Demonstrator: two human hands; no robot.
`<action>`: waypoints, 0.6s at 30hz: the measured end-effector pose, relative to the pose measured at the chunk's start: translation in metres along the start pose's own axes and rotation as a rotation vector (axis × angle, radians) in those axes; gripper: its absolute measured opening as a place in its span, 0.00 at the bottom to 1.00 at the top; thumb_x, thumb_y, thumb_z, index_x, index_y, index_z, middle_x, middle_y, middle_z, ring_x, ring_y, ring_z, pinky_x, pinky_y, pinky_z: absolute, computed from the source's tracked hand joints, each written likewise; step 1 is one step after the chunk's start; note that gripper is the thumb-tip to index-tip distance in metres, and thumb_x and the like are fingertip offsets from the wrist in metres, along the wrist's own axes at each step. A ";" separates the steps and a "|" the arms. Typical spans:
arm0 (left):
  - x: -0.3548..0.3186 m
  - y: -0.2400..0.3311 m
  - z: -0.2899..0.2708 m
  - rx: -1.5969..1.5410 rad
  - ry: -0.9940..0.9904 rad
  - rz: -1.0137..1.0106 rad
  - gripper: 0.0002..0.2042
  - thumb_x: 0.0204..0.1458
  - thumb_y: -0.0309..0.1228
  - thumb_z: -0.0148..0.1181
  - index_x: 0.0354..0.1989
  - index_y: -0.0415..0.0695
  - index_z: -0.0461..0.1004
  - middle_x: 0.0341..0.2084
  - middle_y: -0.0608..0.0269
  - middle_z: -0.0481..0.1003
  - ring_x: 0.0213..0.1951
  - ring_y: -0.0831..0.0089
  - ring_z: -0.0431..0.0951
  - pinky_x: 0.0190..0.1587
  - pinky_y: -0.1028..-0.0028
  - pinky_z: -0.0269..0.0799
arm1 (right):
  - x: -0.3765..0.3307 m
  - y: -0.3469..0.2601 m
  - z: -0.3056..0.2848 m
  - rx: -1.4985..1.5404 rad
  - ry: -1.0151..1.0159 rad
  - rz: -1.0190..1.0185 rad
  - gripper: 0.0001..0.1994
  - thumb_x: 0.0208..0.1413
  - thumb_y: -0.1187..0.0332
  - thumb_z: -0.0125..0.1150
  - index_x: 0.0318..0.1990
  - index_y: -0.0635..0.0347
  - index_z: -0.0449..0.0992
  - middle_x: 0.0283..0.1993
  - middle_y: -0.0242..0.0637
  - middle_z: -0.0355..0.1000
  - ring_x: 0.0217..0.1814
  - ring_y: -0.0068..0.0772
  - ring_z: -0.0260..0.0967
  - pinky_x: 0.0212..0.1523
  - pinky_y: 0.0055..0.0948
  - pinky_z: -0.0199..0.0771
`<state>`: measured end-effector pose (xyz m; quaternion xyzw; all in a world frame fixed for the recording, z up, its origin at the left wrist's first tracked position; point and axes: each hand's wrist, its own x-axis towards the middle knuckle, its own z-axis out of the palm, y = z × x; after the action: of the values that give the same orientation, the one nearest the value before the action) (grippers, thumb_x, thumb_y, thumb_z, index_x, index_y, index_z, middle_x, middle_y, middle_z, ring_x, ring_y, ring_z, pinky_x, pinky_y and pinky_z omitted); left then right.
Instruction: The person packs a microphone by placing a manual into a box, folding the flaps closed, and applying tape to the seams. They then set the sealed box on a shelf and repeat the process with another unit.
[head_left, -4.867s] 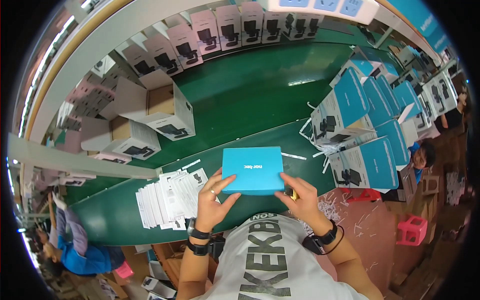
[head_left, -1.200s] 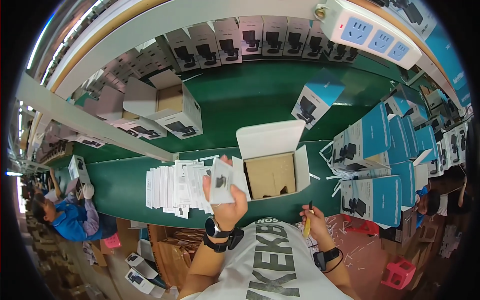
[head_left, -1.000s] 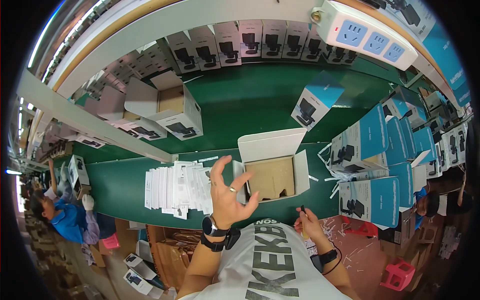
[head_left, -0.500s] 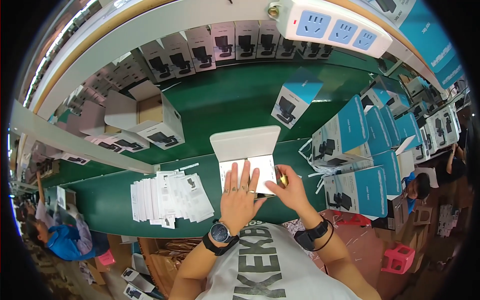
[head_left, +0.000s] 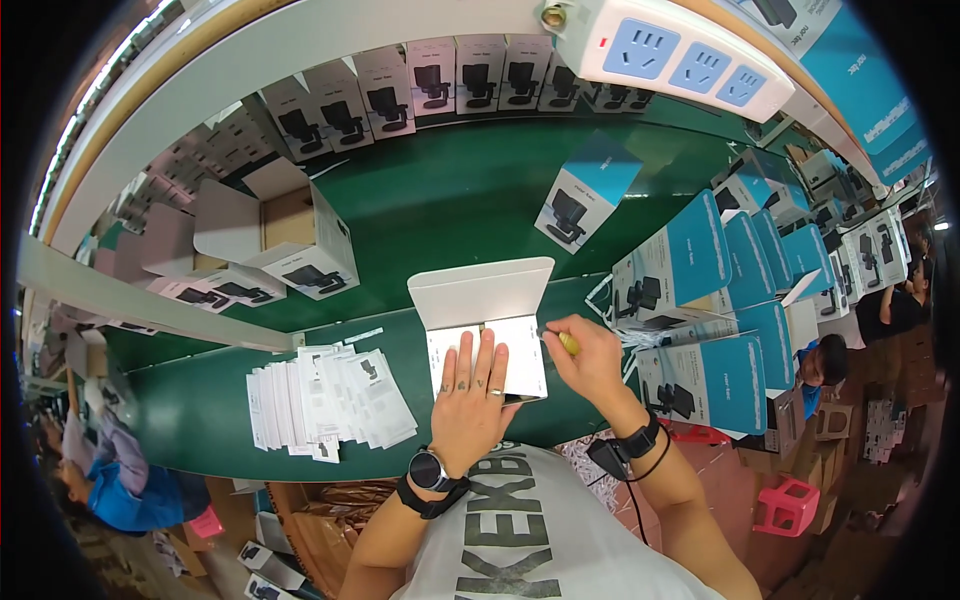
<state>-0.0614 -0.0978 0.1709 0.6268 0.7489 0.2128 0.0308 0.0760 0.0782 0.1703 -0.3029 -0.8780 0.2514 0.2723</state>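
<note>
In front of me on the green bench lies a white box (head_left: 480,297), its lid flap raised at the far side. My left hand (head_left: 470,395) is laid flat on the box's white inner face, fingers stretched out and open. Just off the box's right edge, my right hand (head_left: 590,365) is closed around a small yellow-handled tool (head_left: 568,343). The tool's tip is too small to make out. To the left of the box, a fanned stack of white printed leaflets (head_left: 330,400) rests on the bench.
Blue-and-white product boxes (head_left: 690,380) crowd the right side. One closed box (head_left: 585,195) stands on the green surface (head_left: 430,190) behind. Open boxes (head_left: 300,240) sit at the left, and a power strip (head_left: 690,60) hangs above. Co-workers are at both sides.
My right hand has lifted slightly up and away from the box's edge with the yellow-handled tool. My left hand stays flat on the box. The view has shifted a little.
</note>
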 end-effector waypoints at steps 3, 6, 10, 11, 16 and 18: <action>0.000 -0.001 0.000 -0.008 -0.004 0.007 0.47 0.49 0.41 0.73 0.75 0.35 0.56 0.76 0.39 0.54 0.76 0.36 0.52 0.75 0.45 0.48 | -0.001 -0.010 -0.011 0.064 -0.089 -0.054 0.05 0.55 0.67 0.69 0.37 0.54 0.81 0.32 0.36 0.78 0.35 0.46 0.79 0.35 0.38 0.77; -0.004 -0.003 0.000 -0.005 -0.007 0.000 0.46 0.49 0.41 0.73 0.74 0.34 0.57 0.76 0.39 0.53 0.76 0.36 0.51 0.75 0.45 0.48 | 0.008 -0.034 -0.012 0.167 -0.039 -0.035 0.06 0.53 0.67 0.70 0.36 0.56 0.81 0.33 0.39 0.79 0.34 0.48 0.79 0.35 0.37 0.77; -0.011 -0.007 -0.002 -0.005 0.015 0.000 0.44 0.49 0.41 0.73 0.73 0.34 0.59 0.75 0.40 0.55 0.76 0.37 0.52 0.75 0.46 0.50 | -0.002 -0.004 0.000 0.198 -0.188 -0.037 0.10 0.52 0.68 0.72 0.38 0.63 0.80 0.33 0.42 0.78 0.35 0.42 0.79 0.37 0.34 0.78; -0.013 -0.009 -0.003 -0.003 0.025 -0.001 0.44 0.49 0.41 0.73 0.72 0.33 0.60 0.75 0.40 0.56 0.75 0.38 0.53 0.75 0.46 0.51 | -0.006 0.014 0.004 0.199 -0.193 -0.043 0.10 0.52 0.68 0.72 0.38 0.63 0.80 0.33 0.42 0.78 0.35 0.42 0.79 0.37 0.34 0.78; -0.022 -0.017 0.000 -0.007 0.085 0.068 0.40 0.48 0.40 0.72 0.68 0.33 0.65 0.71 0.41 0.61 0.73 0.40 0.58 0.74 0.47 0.55 | -0.022 0.048 -0.012 -0.079 0.025 0.154 0.12 0.54 0.67 0.72 0.42 0.63 0.82 0.36 0.43 0.78 0.36 0.44 0.78 0.38 0.33 0.77; -0.026 -0.019 0.003 -0.032 0.096 0.073 0.35 0.51 0.38 0.69 0.66 0.33 0.68 0.68 0.41 0.64 0.71 0.41 0.62 0.73 0.47 0.56 | -0.019 0.031 -0.014 -0.215 -0.006 0.022 0.11 0.55 0.68 0.71 0.43 0.64 0.82 0.35 0.43 0.78 0.35 0.43 0.77 0.37 0.32 0.76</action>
<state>-0.0728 -0.1241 0.1558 0.6423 0.7226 0.2556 -0.0027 0.1099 0.0913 0.1555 -0.3392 -0.8973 0.1596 0.2329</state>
